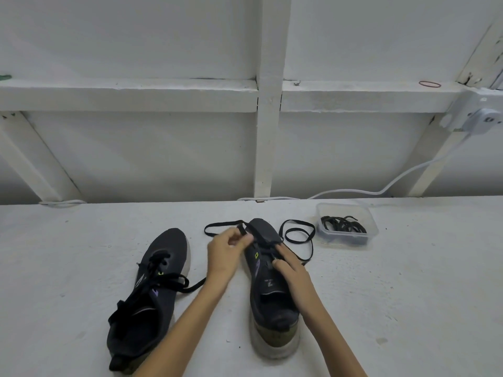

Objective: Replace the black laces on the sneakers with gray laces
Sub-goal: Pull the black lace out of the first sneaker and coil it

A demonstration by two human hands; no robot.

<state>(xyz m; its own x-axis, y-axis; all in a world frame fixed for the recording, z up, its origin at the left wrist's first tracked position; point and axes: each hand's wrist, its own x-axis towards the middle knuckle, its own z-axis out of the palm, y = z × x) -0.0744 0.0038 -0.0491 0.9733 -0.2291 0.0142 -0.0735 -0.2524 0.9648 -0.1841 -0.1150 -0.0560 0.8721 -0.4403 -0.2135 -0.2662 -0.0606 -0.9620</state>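
A beamed white wall (136, 145) rises behind a rough white surface (408, 295), where two dark sneakers lie lengthwise away from the person, toes toward the wall: the left sneaker (160, 303) laced, the right sneaker (268, 295) between the hands. The left hand (226, 257) pinches a black lace (241, 230) looping past its toe; the right hand (292, 270) lays fingers on the eyelets, grip unclear.

One head-worn wide view looks forward and down, close over the tabletop (394, 295)
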